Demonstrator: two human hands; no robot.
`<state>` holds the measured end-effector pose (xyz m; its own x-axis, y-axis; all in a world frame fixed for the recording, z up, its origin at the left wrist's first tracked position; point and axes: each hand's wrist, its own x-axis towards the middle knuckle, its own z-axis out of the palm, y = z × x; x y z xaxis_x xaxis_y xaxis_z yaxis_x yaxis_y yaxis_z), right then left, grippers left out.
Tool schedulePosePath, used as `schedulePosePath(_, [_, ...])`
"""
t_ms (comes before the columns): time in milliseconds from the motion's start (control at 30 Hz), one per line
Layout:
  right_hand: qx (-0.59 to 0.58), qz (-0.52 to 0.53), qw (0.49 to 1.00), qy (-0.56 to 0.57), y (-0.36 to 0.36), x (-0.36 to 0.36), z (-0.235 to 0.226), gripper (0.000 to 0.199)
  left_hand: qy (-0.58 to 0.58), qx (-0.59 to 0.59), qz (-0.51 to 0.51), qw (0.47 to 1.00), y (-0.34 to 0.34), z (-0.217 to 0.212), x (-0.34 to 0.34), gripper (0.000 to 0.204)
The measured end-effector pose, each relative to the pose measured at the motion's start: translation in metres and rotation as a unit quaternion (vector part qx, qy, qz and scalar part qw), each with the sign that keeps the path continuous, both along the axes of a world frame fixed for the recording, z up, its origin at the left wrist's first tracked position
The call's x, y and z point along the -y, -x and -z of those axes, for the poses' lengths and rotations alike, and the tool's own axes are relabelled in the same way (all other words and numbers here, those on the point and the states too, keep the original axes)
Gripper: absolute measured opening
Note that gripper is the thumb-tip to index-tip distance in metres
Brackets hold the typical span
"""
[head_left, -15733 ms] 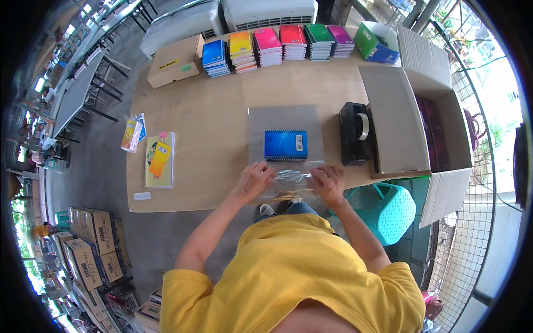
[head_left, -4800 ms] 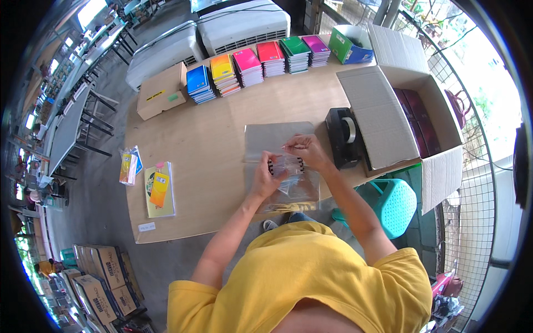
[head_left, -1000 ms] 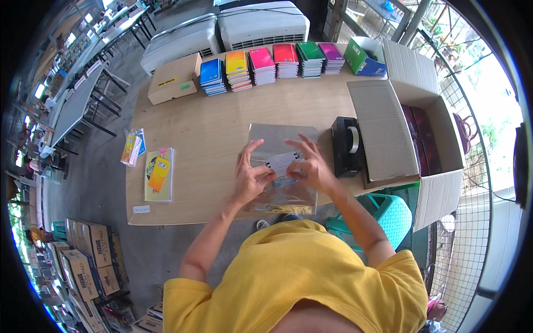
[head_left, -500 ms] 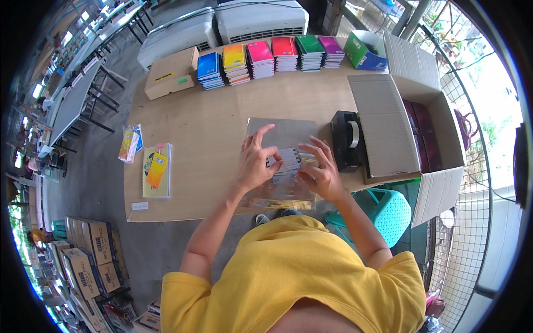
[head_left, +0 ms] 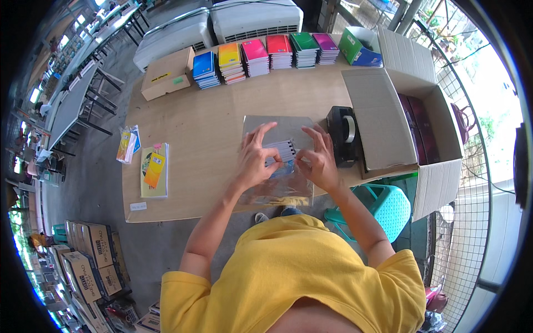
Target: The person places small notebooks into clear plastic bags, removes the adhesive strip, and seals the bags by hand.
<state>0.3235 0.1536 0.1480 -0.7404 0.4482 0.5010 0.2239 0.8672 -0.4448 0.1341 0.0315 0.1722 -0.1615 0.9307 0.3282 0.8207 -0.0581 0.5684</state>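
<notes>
The notebook bundle (head_left: pixel 282 151) is between the two hands, over the glossy grey sheet (head_left: pixel 277 123), showing pale, finely ridged page edges and black wire coils on top, with blue at its near side. In the earliest view it lay flat, its smooth blue cover up, while both hands held clear film in front of it. The left hand (head_left: pixel 258 159) now pinches the bundle's left end between thumb and forefinger, its other fingers lifted and fanned. The right hand (head_left: pixel 318 160) has thumb and forefinger tips drawn together just beside the right end, the rest raised; whether they grip film there I cannot tell. Crinkled, shiny clear film (head_left: pixel 277 193) spreads over the near edge of the smooth tan table (head_left: pixel 205 119).

Right of the sheet stands a boxy black tape dispenser (head_left: pixel 340 136) with a pale roll, near an open corrugated carton (head_left: pixel 378 119). Left lies a cream book (head_left: pixel 150 188) bearing a small orange booklet (head_left: pixel 154 170). Neat notebook stacks (head_left: pixel 255 58) line the far edge, unchanged.
</notes>
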Motion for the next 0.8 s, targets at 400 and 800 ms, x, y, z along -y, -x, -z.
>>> schedulePosePath(400, [0.117, -0.167, 0.979, -0.008, 0.036, -0.001, -0.015, 0.017, -0.078, -0.082, 0.036, 0.993, -0.032, 0.033, 0.037, 0.03])
schedulePosePath(800, [-0.107, -0.099, 0.907, 0.396, 0.008, -0.023, 0.092, 0.087, -0.06, 0.427, -0.077, 0.899, -0.039, 0.142, 0.01, 0.139])
